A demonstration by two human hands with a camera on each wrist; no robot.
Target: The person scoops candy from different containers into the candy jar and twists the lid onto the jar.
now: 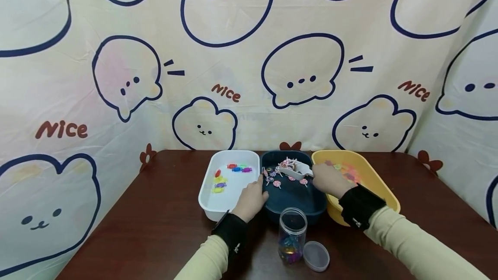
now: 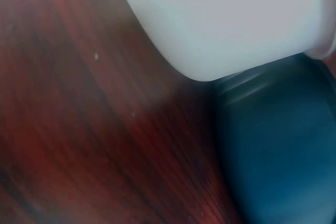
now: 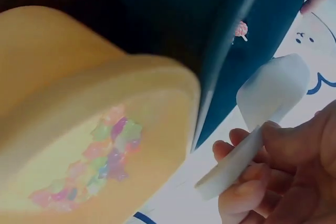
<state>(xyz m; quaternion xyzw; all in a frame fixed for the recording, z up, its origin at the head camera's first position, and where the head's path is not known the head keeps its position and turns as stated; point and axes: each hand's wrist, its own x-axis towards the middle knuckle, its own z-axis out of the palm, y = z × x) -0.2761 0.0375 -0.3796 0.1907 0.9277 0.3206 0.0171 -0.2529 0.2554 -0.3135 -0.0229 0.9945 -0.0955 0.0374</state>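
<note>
My right hand (image 1: 332,179) grips the handle of a white plastic scoop (image 1: 299,170), fingers curled round it in the right wrist view. The scoop is over the dark blue tub (image 1: 295,200), beside a pile of small lollipop pieces (image 1: 288,163). A few more lollipop pieces (image 1: 277,183) lie scattered on the tub floor. At the tub's left rim, my left hand (image 1: 250,200) holds the edge where it meets the white tub (image 1: 210,204). The left wrist view shows only the tubs' outer walls and the table, without the hand.
Small wrapped-candy pieces (image 1: 219,185) lie in the white tub. The yellow tub (image 1: 383,189) on the right holds translucent star pieces (image 3: 113,150). In front stand a clear jar (image 1: 292,232) with colourful pieces at its bottom and a round lid (image 1: 316,256). A patterned cloth backs the brown table (image 1: 155,224).
</note>
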